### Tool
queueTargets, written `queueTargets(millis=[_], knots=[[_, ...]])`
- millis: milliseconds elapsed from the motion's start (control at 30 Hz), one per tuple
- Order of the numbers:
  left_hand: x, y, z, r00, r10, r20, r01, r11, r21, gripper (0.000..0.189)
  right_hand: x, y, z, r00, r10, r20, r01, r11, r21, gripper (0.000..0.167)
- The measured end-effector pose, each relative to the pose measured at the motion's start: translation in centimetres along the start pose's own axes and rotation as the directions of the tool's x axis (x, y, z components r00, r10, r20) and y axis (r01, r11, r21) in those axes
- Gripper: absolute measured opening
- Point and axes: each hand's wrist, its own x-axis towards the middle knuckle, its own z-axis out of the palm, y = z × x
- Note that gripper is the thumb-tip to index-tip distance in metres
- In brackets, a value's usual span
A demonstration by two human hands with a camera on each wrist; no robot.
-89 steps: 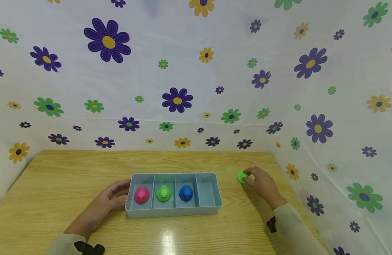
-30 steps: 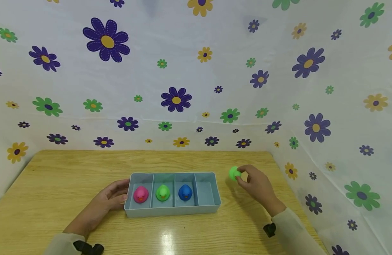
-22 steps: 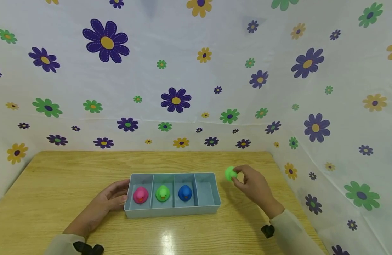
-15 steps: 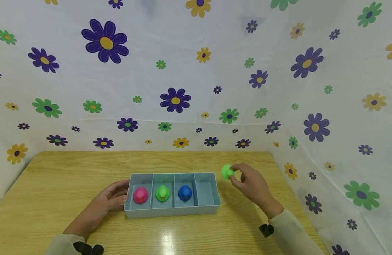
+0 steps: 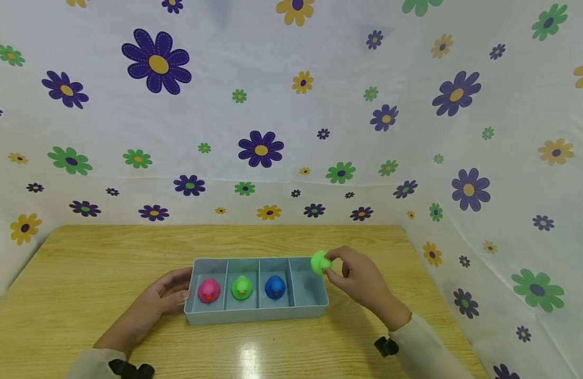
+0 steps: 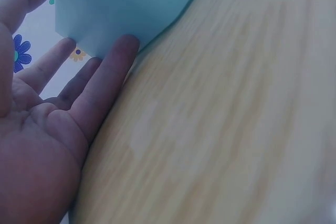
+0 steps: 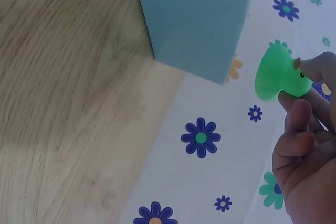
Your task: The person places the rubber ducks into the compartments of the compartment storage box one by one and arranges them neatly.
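Observation:
A light blue box [image 5: 255, 315] with compartments in a row stands on the table. From left to right sit a pink rubber duck [image 5: 209, 290], a green rubber duck [image 5: 241, 288] and a blue rubber duck [image 5: 275, 287], one per compartment; the rightmost compartment holds none. My right hand [image 5: 362, 279] pinches another green rubber duck [image 5: 319, 262] by its head between thumb and fingers. That duck is tilted sideways, over the box's far right corner. At the box's left end, my left hand [image 5: 154, 302] touches the end wall with fairly straight fingers [image 6: 107, 82].
The wooden table [image 5: 106, 258] extends around the box on all sides. White sheeting [image 5: 215, 116] printed with flowers rises behind the table and along its right side. Dark wrist devices [image 5: 386, 346] sit at both sleeves.
My right hand has lifted the green duck off the table and carried it left, from right of the box to over its rightmost compartment. The left hand and box stay put.

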Motion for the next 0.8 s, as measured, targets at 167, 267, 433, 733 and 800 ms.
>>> queueTargets(millis=[167,267,433,733,800], knots=[[0.1,-0.2,0.0,1.0,-0.006,-0.006,0.006,1.0,0.004,0.066,-0.1,-0.5,0.9,0.999,-0.004,0.05,0.004,1.0,-0.002,0.026],[0.2,-0.3,-0.1,1.0,-0.011,-0.011,0.011,1.0,0.006,0.066,-0.2,-0.8,1.4,0.997,-0.003,0.078,0.004,1.0,-0.018,0.026],[0.2,-0.4,-0.1,1.0,-0.009,-0.017,0.009,1.0,0.006,0.065,-0.2,-1.1,2.2,0.988,0.043,0.146,-0.037,0.998,-0.044,0.023],[0.2,-0.2,0.0,1.0,-0.017,-0.013,0.017,1.0,0.008,0.065,0.2,-1.3,3.4,0.964,0.078,0.254,-0.044,0.99,-0.136,0.02],[0.2,-0.2,0.0,1.0,-0.018,-0.015,0.018,1.0,0.009,0.066,0.4,-1.2,3.5,0.96,0.082,0.267,-0.05,0.991,-0.124,0.019]])
